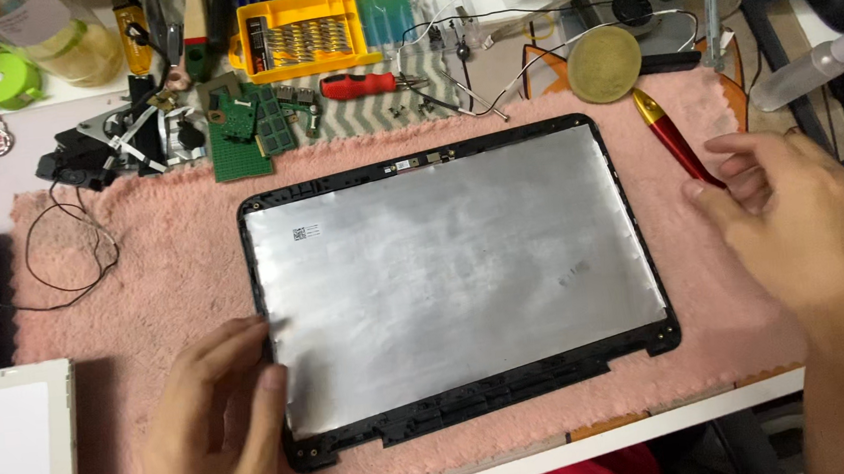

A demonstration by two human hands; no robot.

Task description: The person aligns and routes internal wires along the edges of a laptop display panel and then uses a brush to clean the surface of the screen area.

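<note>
Your pink mat (172, 247) lies open left of the laptop lid (455, 274); circuit boards (253, 130) and a red screwdriver (670, 137) crowd the frame's top.

Laptop lid shell (456, 284), black frame with silver foil lining, lies inside-up at centre on a pink fleece mat (142, 249). Left hand (218, 424), at 7 o'clock, fingertips touching the shell's left edge. Right hand (792, 223), at 3 o'clock, pinches a red-and-gold screwdriver (670, 137). At 12 o'clock: yellow bit case (300, 31), green circuit boards (248, 130), red-handled screwdriver (365, 84).
</note>
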